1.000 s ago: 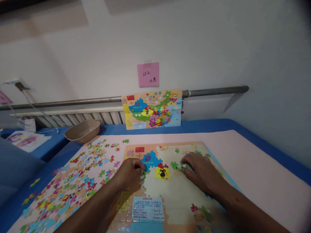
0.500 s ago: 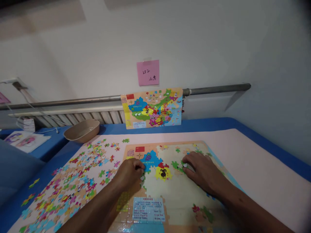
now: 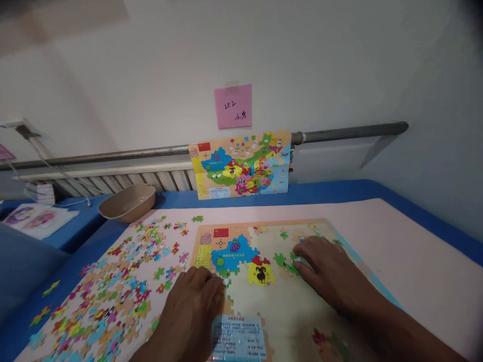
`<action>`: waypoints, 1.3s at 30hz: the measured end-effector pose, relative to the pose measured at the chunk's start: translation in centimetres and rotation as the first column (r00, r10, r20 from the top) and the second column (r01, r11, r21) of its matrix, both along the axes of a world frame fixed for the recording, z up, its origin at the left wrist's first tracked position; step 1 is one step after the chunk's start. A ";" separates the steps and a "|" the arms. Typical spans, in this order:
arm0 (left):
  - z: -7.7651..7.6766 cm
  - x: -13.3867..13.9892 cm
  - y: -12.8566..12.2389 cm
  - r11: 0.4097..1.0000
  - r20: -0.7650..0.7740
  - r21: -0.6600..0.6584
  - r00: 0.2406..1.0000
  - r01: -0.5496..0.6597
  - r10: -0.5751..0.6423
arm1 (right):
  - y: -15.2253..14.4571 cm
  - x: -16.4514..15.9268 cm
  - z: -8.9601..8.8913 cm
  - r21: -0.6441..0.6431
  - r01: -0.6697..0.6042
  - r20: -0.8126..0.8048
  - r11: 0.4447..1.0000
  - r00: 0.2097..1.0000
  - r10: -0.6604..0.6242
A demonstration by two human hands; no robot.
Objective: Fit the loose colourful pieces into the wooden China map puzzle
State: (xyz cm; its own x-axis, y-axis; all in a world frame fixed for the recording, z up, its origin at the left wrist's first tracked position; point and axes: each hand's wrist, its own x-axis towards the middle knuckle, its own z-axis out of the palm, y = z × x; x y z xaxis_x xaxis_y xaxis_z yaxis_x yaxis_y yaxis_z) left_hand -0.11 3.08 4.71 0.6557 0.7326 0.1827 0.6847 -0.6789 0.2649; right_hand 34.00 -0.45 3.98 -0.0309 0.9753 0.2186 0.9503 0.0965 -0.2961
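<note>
Left hand (image 3: 194, 304): touching a green piece (image 3: 226, 279); can't tell its grip
Right hand (image 3: 328, 271): grip pinching a green-and-white piece (image 3: 296, 260)

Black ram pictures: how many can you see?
2: one black ram on the puzzle board, the other on the upright map behind it. More might hide among the loose pieces.

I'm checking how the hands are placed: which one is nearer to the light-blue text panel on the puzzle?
Left. The left hand is by the left edge of the text panel; the right hand is farther off, beyond the panel and to its right.
</note>
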 end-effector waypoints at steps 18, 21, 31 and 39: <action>-0.7 0.3 2.2 1.000 0.015 -0.016 1.000 -0.001 0.001 | 2.1 -10.6 -3.0 0.338 -0.421 0.195 0.842 0.906 0.374; -1.2 0.3 2.4 1.000 0.045 0.002 0.999 0.011 -0.011 | 2.3 -10.8 -3.2 0.423 -0.411 0.189 0.807 0.912 0.365; -2.2 0.0 2.8 0.998 0.033 0.006 0.998 0.061 -0.062 | 2.3 -11.0 -3.5 0.358 -0.392 0.170 0.848 0.920 0.353; -2.5 0.1 2.9 0.997 0.053 0.042 0.996 0.063 -0.065 | 1.7 -11.3 -2.7 0.266 -0.419 0.145 0.868 0.908 0.394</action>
State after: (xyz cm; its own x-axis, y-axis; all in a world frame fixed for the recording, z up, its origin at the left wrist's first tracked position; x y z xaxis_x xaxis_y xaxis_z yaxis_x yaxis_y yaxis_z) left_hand -0.04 5.95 2.25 0.6890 0.6808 0.2484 0.6249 -0.7317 0.2721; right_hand 22.73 1.28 1.27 -0.4413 0.7685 0.4634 0.8284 0.5474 -0.1190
